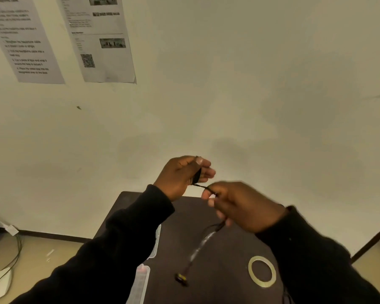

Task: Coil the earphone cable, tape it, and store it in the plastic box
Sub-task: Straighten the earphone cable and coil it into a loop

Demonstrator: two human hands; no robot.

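Observation:
My left hand (pixel 182 175) is raised above the dark table (pixel 224 270) and pinches a small black bundle of coiled earphone cable (pixel 196 175) between thumb and fingers. A short taut strand runs from it to my right hand (pixel 239 205), which grips the cable just to the right and lower. Below my right hand the rest of the cable hangs down, blurred, ending in an earbud piece (pixel 181 278) close to the tabletop. A roll of clear tape (pixel 262 271) lies flat on the table at the right. The clear plastic box (pixel 140 281) sits at the table's left edge, partly hidden by my left sleeve.
A pale wall fills the background, with two printed instruction sheets (pixel 64 38) taped up at the upper left. Wires (pixel 13 255) trail over the floor at the lower left. The table is small, with its edges close on both sides.

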